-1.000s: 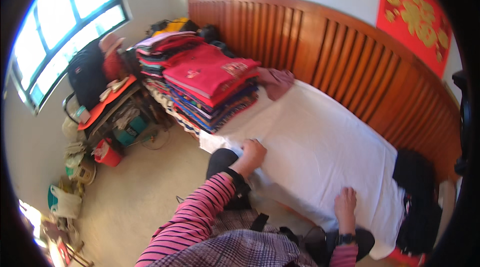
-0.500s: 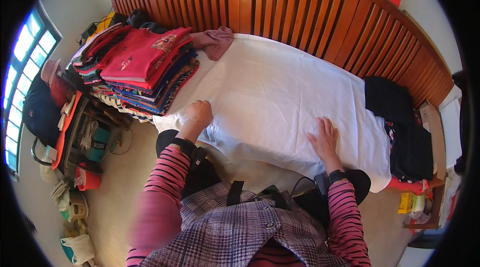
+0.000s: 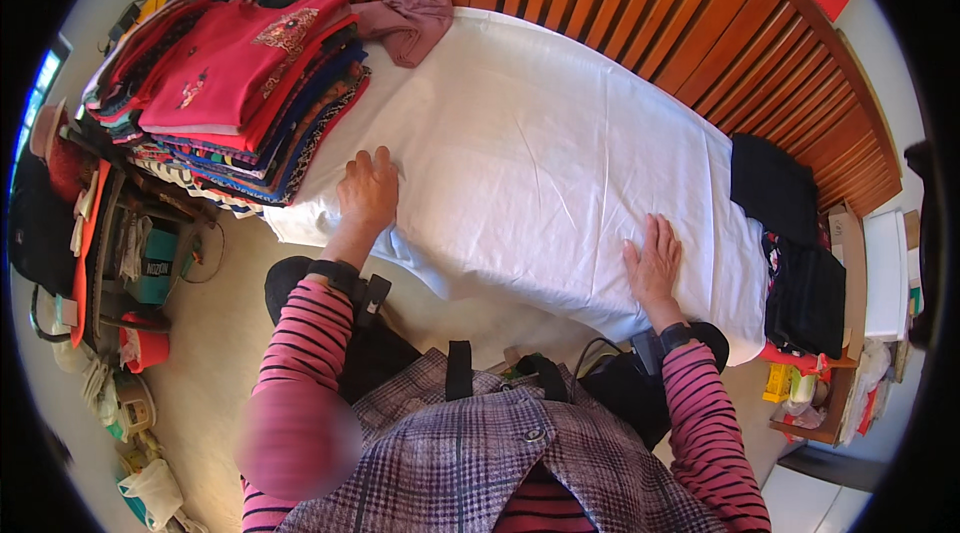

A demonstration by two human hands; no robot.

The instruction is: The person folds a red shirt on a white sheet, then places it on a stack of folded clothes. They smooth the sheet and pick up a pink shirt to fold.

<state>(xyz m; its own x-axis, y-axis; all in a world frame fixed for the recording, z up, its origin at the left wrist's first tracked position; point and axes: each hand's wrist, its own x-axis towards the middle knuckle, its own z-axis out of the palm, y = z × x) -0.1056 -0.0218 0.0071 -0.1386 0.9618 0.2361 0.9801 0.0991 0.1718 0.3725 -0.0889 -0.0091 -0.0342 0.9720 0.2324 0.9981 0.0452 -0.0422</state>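
White sheet (image 3: 540,163), left hand (image 3: 367,195), right hand (image 3: 655,265), near edge

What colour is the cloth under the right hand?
The cloth is white; clearest in head view.

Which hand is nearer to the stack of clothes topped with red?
Left. The left hand is on the white sheet just right of the stack of clothes, apart from it; the right hand is farther off, toward the sheet's right end.
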